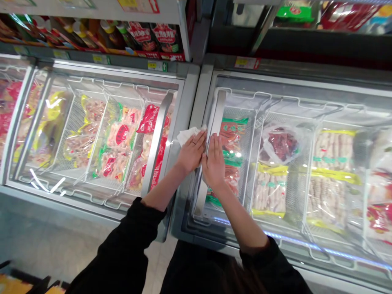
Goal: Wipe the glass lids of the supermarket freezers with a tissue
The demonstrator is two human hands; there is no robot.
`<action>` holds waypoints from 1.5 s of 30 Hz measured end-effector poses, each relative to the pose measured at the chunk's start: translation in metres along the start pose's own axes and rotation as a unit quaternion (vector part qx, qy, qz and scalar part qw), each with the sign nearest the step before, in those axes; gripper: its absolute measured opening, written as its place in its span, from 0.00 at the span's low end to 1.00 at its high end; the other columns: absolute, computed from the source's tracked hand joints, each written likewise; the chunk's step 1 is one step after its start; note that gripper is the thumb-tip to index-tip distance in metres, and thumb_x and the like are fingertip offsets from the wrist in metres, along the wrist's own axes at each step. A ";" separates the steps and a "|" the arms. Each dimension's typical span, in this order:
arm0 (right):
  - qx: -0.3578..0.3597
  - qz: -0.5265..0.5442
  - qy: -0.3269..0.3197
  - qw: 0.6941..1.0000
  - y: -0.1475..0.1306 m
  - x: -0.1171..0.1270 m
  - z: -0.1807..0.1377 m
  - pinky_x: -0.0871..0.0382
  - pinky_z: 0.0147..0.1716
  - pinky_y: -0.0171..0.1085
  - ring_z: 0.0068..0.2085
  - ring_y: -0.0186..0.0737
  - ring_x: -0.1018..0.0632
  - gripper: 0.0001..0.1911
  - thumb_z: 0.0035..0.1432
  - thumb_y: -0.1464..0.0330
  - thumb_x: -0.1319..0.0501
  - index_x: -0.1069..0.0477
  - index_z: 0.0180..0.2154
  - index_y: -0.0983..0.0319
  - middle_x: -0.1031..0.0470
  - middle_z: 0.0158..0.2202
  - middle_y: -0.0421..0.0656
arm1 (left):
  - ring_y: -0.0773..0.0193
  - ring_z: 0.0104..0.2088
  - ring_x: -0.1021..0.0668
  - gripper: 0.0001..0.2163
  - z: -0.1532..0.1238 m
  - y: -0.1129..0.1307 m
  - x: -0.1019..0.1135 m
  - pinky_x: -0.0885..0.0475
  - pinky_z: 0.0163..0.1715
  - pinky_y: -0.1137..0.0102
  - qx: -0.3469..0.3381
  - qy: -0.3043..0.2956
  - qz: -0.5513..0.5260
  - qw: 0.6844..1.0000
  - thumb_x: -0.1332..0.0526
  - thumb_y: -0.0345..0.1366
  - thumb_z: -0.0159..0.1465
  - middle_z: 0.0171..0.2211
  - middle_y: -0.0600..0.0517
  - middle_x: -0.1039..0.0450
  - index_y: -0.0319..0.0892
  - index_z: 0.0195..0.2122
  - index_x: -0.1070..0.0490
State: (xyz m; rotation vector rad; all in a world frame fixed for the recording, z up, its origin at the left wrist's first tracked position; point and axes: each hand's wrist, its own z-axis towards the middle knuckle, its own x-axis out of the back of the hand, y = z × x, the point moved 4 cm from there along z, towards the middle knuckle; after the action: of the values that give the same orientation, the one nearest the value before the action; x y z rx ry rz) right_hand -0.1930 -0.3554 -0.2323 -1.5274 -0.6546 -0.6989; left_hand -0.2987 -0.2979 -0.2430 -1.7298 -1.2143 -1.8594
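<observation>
My left hand (191, 152) presses a crumpled white tissue (186, 134) onto the grey frame (199, 102) where two chest freezers meet. Part of the tissue sticks out past the fingers on the left, and the rest is hidden under the hand. Close beside it, my right hand (214, 163) lies flat with fingers stretched out, at the left edge of the right freezer's glass lid, by the lid's upright handle (218, 116). Packs with green edges (234, 134) lie under the glass just right of that hand.
The left freezer holds wire baskets with bagged frozen food (122, 134) and has a lid handle (157, 143). In the right freezer lie yellow-edged packs (333, 151) and a plastic-wrapped dark red item (280, 143). Shelves with bottles and pouches (167, 36) stand behind.
</observation>
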 end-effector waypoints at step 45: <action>0.037 -0.040 -0.006 0.998 0.012 0.020 0.016 0.49 0.79 0.58 0.82 0.46 0.54 0.35 0.78 0.66 0.57 0.59 0.81 0.62 0.51 0.82 0.49 | 0.60 0.74 0.32 0.24 -0.015 0.010 0.005 0.37 0.76 0.59 -0.026 -0.039 0.057 0.997 0.48 0.26 0.76 0.72 0.43 0.31 0.35 0.72 0.33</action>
State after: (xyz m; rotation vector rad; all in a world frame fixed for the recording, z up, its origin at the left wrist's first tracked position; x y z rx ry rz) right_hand -0.1702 -0.3398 -0.2259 -1.4445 -0.7463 -0.7169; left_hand -0.3020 -0.3132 -0.2336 -1.8745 -1.0805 -1.7867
